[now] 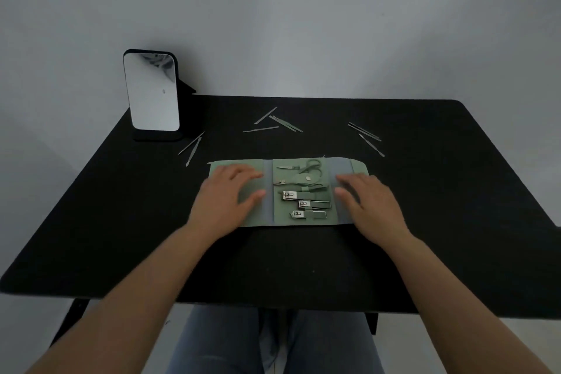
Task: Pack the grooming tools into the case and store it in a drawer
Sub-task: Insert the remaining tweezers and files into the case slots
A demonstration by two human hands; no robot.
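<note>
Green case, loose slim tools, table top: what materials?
Green case: matte, looks like faux leather or felt, no shine. Loose slim tools: metal, thin with grey glints. Table top: black, matte, likely a felt or fabric mat.

Your single head camera looked forward and down from above your lap, close over the black worktop [425, 191]. Its wide lens faced the far wall [303, 24], with both your forearms reaching in.

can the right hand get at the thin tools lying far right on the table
Probably yes. The right hand rests open on the case, holding nothing, and only bare table lies between it and those thin tools beyond the case.
</note>
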